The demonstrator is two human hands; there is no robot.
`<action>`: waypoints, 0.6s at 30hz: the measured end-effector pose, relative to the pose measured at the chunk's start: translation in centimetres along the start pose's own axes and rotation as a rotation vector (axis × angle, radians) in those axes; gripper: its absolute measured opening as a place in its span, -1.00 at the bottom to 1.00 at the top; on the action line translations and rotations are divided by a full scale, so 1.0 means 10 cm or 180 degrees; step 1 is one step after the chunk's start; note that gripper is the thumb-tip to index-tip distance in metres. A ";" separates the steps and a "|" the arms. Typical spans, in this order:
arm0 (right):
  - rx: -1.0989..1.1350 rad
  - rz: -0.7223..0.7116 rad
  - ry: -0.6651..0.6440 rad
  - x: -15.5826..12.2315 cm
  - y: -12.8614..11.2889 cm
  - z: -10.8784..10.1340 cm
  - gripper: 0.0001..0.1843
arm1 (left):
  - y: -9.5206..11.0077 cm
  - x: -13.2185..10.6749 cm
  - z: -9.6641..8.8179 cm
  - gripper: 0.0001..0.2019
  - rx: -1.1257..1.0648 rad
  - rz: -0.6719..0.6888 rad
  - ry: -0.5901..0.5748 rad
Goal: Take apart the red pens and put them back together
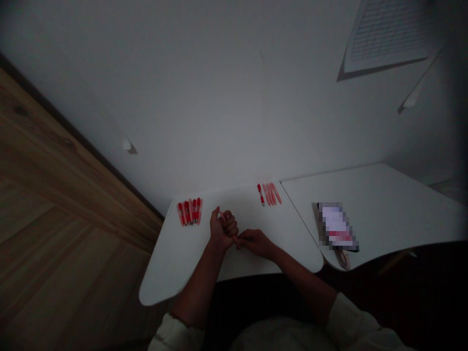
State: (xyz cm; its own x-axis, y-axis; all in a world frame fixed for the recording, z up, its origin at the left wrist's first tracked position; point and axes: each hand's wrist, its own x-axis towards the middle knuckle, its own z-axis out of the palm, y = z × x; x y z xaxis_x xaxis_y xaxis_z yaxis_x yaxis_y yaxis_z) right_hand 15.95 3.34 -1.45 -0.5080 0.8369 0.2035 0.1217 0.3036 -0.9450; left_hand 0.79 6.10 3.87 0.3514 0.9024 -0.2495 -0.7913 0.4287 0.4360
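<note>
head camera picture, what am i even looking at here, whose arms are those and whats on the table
This picture comes from a camera worn on a person's head, looking down at their own bare hands, so the arms are theirs. The left hand is a fist around a pink pen. The right hand reaches to the fist's lower side; what its fingers hold is too dark to tell. On the white table lie red pens on the left, pale pink pens beyond the hands, with one red pen beside them. A pixelated item lies further right.
</note>
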 end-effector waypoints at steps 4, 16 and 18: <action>-0.0092 0.0077 0.0004 0.00 0.02 0.00 -0.64 | 0.00 0.01 -0.03 -0.69 0.0014 -0.0018 -0.0036; 0.0241 0.0280 0.0370 0.07 0.06 0.08 -0.62 | -0.04 0.10 0.03 -0.65 0.0249 0.0261 0.0165; 0.0360 0.0382 0.0594 0.12 0.08 0.08 -0.64 | -0.07 0.16 0.05 -0.67 0.0370 0.0483 0.0348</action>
State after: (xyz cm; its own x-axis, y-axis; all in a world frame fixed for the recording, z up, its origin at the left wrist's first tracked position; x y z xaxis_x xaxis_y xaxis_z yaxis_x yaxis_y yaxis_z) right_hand 14.73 4.18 -2.22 -0.3282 0.9367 0.1218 0.0701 0.1527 -0.9858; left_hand 2.19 7.26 3.56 0.1714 0.9495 -0.2629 -0.7657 0.2963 0.5709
